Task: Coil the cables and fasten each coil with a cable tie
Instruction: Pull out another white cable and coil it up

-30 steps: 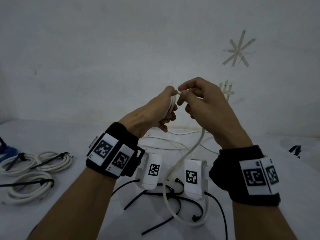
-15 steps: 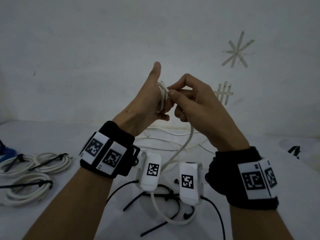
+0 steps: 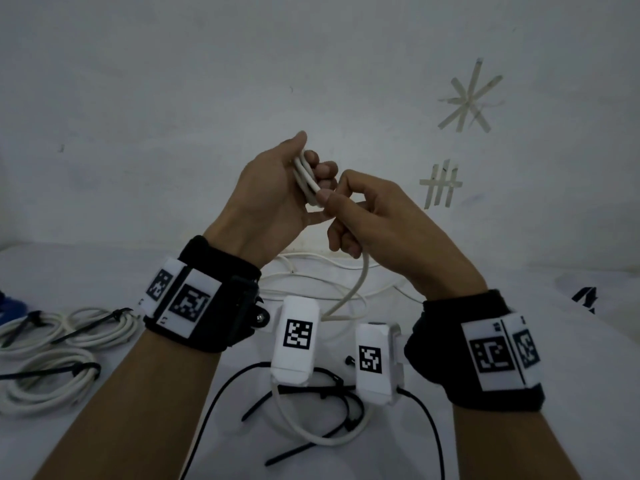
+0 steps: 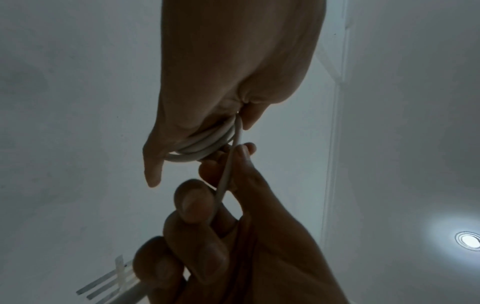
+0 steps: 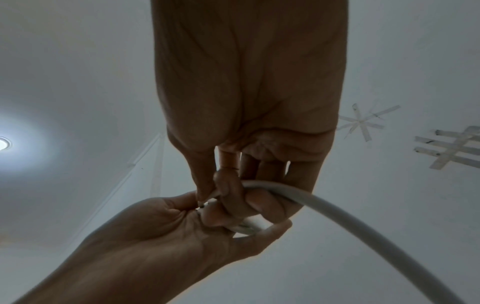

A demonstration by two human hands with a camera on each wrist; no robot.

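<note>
My left hand (image 3: pixel 277 192) is raised in front of the wall and holds several loops of white cable (image 3: pixel 304 178) wound round its fingers. In the left wrist view the loops (image 4: pixel 200 148) circle the left fingers. My right hand (image 3: pixel 367 216) pinches the running strand of the cable (image 4: pixel 223 185) between thumb and forefinger beside the coil. The rest of that cable (image 3: pixel 353 289) hangs down from the right fist to the table and loops under the wrist cameras. Black cable ties (image 3: pixel 304 410) lie loose on the table below my wrists.
Three white coils with black ties (image 3: pixel 62 341) lie on the table at the left. Loose white cable (image 3: pixel 329 268) lies by the wall behind my hands. Tape marks (image 3: pixel 471 98) are stuck on the wall. A small black object (image 3: pixel 585 299) lies at the right.
The left thumb has come down and the fingers have curled over the coil. The right hand has dropped lower and to the right, drawing the strand round the loops.
</note>
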